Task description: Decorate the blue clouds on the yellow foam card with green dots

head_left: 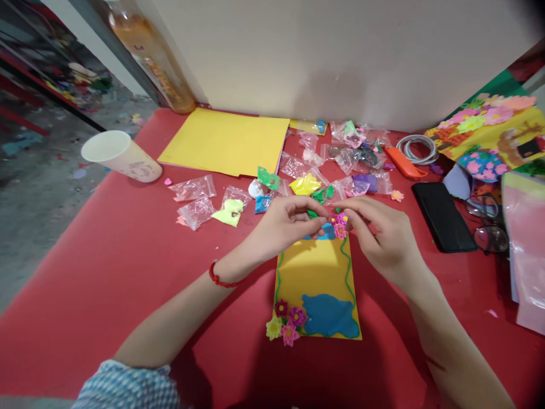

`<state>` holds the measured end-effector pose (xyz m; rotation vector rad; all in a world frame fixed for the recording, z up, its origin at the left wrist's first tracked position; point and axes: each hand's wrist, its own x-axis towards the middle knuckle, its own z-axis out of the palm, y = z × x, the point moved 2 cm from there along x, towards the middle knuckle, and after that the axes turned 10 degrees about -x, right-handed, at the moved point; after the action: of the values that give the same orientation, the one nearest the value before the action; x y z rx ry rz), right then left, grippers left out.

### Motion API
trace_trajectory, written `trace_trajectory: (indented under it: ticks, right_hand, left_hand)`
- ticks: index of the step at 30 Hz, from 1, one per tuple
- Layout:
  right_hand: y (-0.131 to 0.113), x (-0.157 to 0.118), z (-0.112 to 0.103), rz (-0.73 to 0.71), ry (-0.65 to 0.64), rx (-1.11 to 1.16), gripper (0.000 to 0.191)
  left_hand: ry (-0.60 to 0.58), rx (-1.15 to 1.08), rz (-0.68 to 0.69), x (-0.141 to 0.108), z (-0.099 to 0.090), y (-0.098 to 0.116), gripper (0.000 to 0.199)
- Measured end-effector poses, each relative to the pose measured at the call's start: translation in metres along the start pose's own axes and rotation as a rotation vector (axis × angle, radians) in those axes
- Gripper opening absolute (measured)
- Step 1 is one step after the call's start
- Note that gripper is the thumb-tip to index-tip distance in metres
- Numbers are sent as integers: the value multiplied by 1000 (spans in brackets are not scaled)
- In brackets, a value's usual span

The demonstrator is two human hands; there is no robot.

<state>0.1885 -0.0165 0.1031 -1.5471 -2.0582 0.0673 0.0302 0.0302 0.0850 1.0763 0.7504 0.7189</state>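
Observation:
A yellow card (313,272) lies before me, decorated with blue clay patches (330,315) and wavy green clay lines along its sides. Clay flowers (293,318) in pink, purple and pale yellow cover its lower left corner. Over the top of the card, my left hand (298,218) is closed with a bit of green clay (313,214) between its fingers. My right hand (378,233) is pinched beside small magenta flowers (340,227) at the upper right corner. Its fingertips are close to a tiny green piece; whether they grip it is unclear.
Plastic bags of coloured clay (306,184) lie scattered behind the card. A yellow sheet (225,142), paper cup (123,154) and drink bottle (153,62) are at left. To the right are a phone (444,217), glasses (489,238), an orange tool (406,163) and a coiled cable (417,149).

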Motion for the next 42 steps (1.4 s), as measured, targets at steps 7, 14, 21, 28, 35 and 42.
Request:
trace_trajectory:
  ticks: [7, 14, 21, 28, 35, 42]
  right_hand:
    - [-5, -1, -1, 5, 72, 3, 9]
    - [-5, -1, -1, 30, 80, 11, 10]
    - [-6, -2, -3, 40, 107, -22, 11]
    - [-2, -5, -3, 94, 56, -44, 13]
    - [2, -2, 0, 81, -24, 12, 20]
    - [-5, -2, -2, 191, 50, 74, 10]
  left_hand:
    - [-7, 123, 21, -1, 1, 2, 8]
    - [-21, 155, 15, -2, 2, 2, 8]
    - [-18, 138, 12, -2, 2, 3, 8]
    - [-25, 142, 15, -1, 1, 2, 9]
    - [-3, 139, 11, 0, 1, 0, 10]
    - [-7, 180, 31, 0, 0, 2, 11]
